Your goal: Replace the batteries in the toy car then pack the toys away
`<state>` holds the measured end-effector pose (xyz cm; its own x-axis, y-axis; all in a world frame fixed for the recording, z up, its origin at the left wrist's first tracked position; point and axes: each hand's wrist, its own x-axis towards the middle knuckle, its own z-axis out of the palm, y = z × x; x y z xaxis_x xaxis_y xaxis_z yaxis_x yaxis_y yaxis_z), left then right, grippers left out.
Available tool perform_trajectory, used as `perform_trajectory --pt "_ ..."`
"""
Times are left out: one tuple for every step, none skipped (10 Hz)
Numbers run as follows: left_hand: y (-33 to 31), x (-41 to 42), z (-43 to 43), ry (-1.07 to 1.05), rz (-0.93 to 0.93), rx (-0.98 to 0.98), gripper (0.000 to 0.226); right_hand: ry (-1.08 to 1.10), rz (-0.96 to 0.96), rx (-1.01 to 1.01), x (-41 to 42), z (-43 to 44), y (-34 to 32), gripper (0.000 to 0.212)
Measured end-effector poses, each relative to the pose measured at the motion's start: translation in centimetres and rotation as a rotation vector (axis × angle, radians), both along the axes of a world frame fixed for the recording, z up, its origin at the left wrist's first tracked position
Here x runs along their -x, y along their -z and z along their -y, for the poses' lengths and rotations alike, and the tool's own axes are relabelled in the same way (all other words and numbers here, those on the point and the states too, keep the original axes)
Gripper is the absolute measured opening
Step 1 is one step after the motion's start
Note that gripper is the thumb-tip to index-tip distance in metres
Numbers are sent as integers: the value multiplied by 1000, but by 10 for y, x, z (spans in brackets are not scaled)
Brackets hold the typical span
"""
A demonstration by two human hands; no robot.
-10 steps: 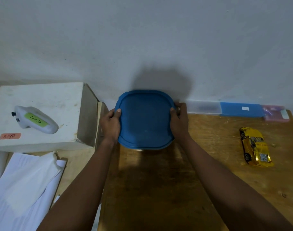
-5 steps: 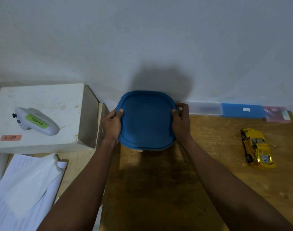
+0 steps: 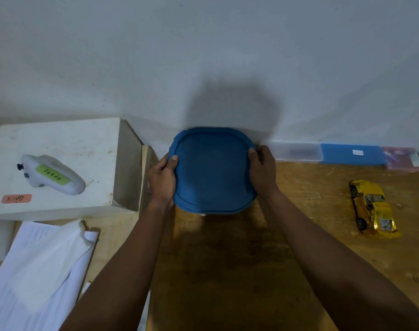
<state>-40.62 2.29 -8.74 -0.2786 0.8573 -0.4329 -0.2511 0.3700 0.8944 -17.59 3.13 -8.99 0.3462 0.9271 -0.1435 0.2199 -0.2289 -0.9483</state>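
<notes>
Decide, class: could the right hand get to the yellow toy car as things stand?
Probably yes. The toy car lies in the open on the wooden table, nothing between it and the right hand, but that hand first must release the blue lid.

Bare table [image 3: 227, 271] open ahead (white box [image 3: 60, 163] blocks left).

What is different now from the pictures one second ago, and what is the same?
Almost nothing has changed. The left hand and right hand still grip the two sides of the blue lidded container, which remains at the back of the wooden table near the wall. Nothing was let go or newly taken. The yellow toy car lies in its same place on the right; the white box is also unmoved.
</notes>
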Motion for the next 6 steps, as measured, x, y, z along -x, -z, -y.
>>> perform_trajectory --pt "0 0 1 10 -20 -5 23 11 -2 6 -1 1 0 20" --pt "1 1 1 38 -63 -20 24 7 46 16 0 3 -2 21" --pt "-4 0 2 60 -169 -19 25 -62 144 90 0 4 -7 26" --pt "-7 -4 4 106 -387 -18 31 -180 146 194 -7 2 -20 29" --pt "-17 -7 5 119 -560 39 40 -281 175 266 -19 5 -38 45" --pt "-26 -12 12 66 -746 63 61 -302 282 268 -31 15 -51 54"
